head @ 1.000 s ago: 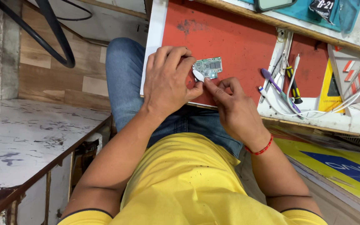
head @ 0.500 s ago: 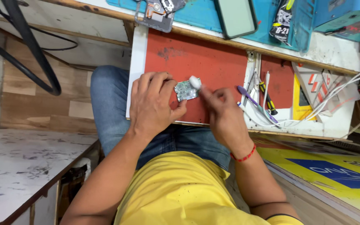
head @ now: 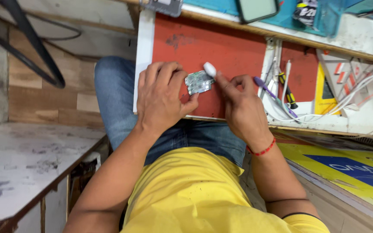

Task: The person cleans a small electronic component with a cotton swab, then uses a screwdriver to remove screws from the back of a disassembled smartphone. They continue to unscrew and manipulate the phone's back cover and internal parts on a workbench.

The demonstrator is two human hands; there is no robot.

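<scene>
Two bare hands met over a red work mat, and between them sat a small circuit board. The left hand had its fingers curled narrowly around the board's left edge, with the thumb pressed against its lower side, so the board was pinched and held just above the mat. The right hand had its fingers drawn close together around a small white tool, whose rounded tip stood just beyond the fingertips and touched, or nearly touched, the board's upper right corner; which of the two could not be told. A red thread bracelet circled the right wrist. Just right of the right hand's knuckles lay a purple-handled tool and a screwdriver with a yellow and black handle, beside a bundle of white cables. Well beyond the fingertips, a phone with a dark screen rested on a blue surface. Below the hands were blue jeans and a yellow shirt.
</scene>
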